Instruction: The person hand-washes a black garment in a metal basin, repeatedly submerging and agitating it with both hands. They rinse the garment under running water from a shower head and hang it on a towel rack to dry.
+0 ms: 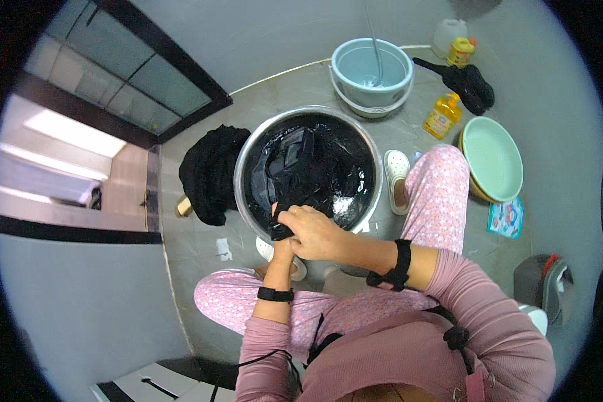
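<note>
A round metal basin (pixel 377 201) stands on the tiled floor in front of me, holding dark water and a soaked black cloth (pixel 301 171). Over its near rim, my right hand (pixel 309 231) grips a bunched part of the cloth, with a ring on one finger. Beneath and left of it, my left hand (pixel 282 246) is against the same bunch, its fingers mostly hidden by cloth and the right hand. The two hands touch. The cloth runs from them into the water.
Black fabric (pixel 213 173) is heaped left of the basin. Behind stands a light blue bucket (pixel 372 98) with a hose in it. At right are a yellow pump bottle (pixel 441 116), a pale green basin (pixel 492 160), a detergent packet (pixel 505 217) and a black item (pixel 470 90) on the floor.
</note>
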`<state>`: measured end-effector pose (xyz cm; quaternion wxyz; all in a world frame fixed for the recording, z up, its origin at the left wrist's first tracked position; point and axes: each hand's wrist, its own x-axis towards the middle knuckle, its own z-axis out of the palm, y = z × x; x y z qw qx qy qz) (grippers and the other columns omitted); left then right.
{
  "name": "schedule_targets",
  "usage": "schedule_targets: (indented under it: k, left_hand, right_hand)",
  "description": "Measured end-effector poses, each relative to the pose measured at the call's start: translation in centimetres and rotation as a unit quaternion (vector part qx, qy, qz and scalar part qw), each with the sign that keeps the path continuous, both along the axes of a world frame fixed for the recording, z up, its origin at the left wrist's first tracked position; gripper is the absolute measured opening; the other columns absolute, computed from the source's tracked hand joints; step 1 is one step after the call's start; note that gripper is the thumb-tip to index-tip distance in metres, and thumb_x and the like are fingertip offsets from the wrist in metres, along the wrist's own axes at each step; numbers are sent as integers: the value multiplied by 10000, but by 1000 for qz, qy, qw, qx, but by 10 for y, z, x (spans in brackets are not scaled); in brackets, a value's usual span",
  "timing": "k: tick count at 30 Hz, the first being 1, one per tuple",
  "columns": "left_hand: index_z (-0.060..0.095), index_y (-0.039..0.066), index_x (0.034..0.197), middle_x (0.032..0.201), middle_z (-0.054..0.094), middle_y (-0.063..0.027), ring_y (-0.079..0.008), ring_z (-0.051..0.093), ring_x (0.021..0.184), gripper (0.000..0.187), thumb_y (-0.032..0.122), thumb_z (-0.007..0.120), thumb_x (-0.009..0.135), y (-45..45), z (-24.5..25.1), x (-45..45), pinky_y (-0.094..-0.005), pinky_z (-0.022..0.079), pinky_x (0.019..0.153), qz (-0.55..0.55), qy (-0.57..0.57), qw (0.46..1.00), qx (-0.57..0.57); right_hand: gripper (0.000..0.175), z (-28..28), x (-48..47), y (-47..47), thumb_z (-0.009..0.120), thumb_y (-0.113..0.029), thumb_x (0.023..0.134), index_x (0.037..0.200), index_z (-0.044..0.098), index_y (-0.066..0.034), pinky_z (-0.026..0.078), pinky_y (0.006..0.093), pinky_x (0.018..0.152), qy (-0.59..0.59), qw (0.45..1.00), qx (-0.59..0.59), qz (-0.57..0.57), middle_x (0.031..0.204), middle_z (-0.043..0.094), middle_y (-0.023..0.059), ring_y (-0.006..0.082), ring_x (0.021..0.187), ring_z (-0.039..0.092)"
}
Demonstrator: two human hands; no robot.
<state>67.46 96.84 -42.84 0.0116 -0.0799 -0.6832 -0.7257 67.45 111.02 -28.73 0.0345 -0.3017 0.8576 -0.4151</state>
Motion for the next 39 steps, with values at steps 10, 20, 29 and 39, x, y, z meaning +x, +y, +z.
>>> schedule_targets:
  k: [10,20,29,39]
  left_hand:
    - [610,17,1063,1055,634,-82,-245,612,951,366,233,723,789,-5,159,-110,-389,513,814,205,-223,930,208]
    - [582,16,1116,1078,628,-131,-223,615,986,311,217,599,880,-27,418,-138,-376,507,863,82,93,992,7]
    - [546,-18,1149,1150,579,-189,-291,565,1076,313,188,512,916,-28,531,-110,-418,456,956,181,357,908,-124]
    - [539,56,1200,1132,568,-62,-185,542,1019,425,371,530,915,-63,265,-85,-332,430,937,235,202,942,-130]
  right_hand:
    - [236,-30,-79,146,638,-122,741,965,627,-50,436,404,899,-9,949,120,-290,1058,587,151,321,1040,535]
    - [1301,-60,-89,128,874,-277,520,1457,-26,-210,301,548,1030,-192,959,119,-174,1477,123,238,488,1298,244]
    - [1399,-54,-95,103,875,-468,451,1460,-51,-186,128,691,1016,-50,981,11,-189,1512,-52,166,491,1352,19]
    - [1409,-76,-95,98,900,-370,433,1458,-36,-127,137,697,1005,-30,977,-42,-207,1516,-81,155,460,1368,-7]
